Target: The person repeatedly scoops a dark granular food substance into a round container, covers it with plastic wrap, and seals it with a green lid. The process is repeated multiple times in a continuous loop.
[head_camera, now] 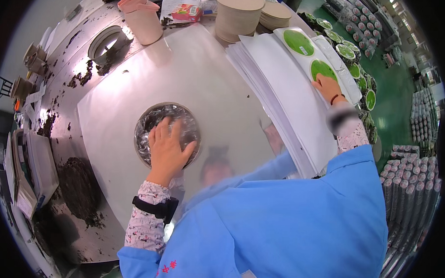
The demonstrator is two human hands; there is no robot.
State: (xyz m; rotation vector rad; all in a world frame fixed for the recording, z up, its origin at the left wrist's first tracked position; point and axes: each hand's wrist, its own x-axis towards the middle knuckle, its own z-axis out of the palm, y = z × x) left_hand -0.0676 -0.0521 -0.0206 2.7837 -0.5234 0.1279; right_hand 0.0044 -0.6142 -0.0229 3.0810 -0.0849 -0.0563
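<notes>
My left hand (170, 148) lies palm down, fingers spread, over a round pack wrapped in clear plastic film (146, 123). A dark filling shows through the film, and a thin pale rim runs around the pack. Off to the right, my right hand (328, 88) touches the lower part of a round green label (321, 68) on a white backing strip. Its fingers are bent, and whether they pinch the label's edge is hidden. Another green label (298, 42) sits farther up the strip, which lies on a stack of white sheets (283, 93).
A glossy sheet (210, 76) covers the worktop. Around it are a metal ring (104, 45), a dark disc-shaped mass (80, 187), a pale canister (142, 24) with pink film, and stacked round boards (237, 16). Several green-labelled packs (345, 51) line the right side.
</notes>
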